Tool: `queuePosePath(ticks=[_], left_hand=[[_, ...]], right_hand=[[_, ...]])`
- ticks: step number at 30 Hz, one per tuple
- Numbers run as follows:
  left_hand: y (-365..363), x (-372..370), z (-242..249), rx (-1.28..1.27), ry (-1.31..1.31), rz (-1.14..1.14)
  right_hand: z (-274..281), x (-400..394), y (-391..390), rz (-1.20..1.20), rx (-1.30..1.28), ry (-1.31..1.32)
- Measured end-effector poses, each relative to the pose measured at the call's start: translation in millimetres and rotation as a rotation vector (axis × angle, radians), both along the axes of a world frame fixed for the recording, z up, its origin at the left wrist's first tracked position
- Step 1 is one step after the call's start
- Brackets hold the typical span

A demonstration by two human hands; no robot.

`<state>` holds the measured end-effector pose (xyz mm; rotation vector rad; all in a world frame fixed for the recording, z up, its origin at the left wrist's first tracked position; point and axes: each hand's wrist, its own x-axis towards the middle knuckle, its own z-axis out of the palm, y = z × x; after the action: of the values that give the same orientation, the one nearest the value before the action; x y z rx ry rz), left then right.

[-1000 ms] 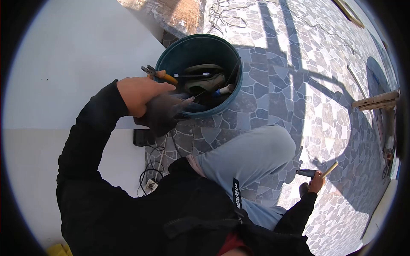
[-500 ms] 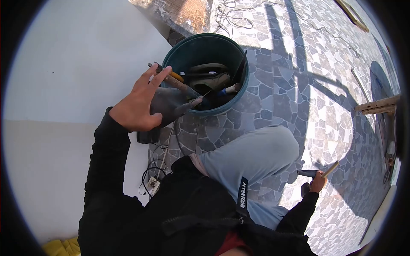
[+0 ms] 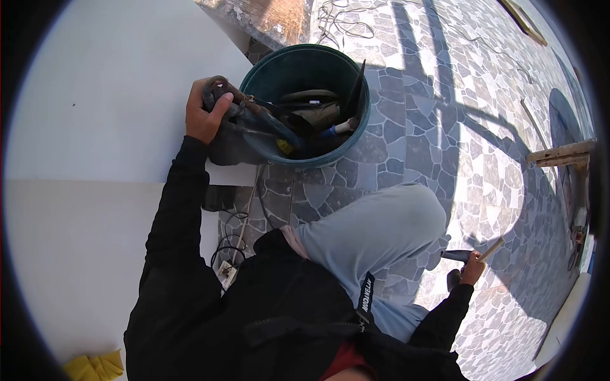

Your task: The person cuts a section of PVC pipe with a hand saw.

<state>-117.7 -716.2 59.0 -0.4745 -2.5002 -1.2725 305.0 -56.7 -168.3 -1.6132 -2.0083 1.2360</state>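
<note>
My left hand (image 3: 204, 113) is closed at the left rim of a dark green bucket (image 3: 246, 79), thumb pressed on a worn, dark grey tool (image 3: 219, 95). Other long tools slant from there into the bucket, partly covered by my fingers. Inside lie a rolled khaki piece (image 3: 318, 115), a blue and white handle (image 3: 337, 129), a dark pointed blade (image 3: 356, 92) and a small yellow piece (image 3: 284, 147). Low on the right, my right hand (image 3: 472, 270) is wrapped round a tool with a pale wooden handle (image 3: 492, 249); dark parts stick out past the fingers, their kind unclear.
A white wall or panel (image 3: 108, 82) runs along the left. Behind the bucket stands a stained board (image 3: 267, 22). Cables (image 3: 346, 25) trail over the stone-patterned floor (image 3: 406, 120), with a power strip (image 3: 227, 272) near my body. A wooden beam (image 3: 559, 154) juts in at right.
My left hand has gone from spread fingers above the bucket's left side to a closed grip on the dark tool at the rim. My right hand has stayed nearly still.
</note>
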Motion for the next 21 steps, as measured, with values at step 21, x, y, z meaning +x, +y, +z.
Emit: queuePosePath(ticks=[21], left_hand=[[34, 17, 33, -0.256, 0.582, 0.219]], right_hand=[[-6, 20, -5, 0.000, -0.035, -0.047]])
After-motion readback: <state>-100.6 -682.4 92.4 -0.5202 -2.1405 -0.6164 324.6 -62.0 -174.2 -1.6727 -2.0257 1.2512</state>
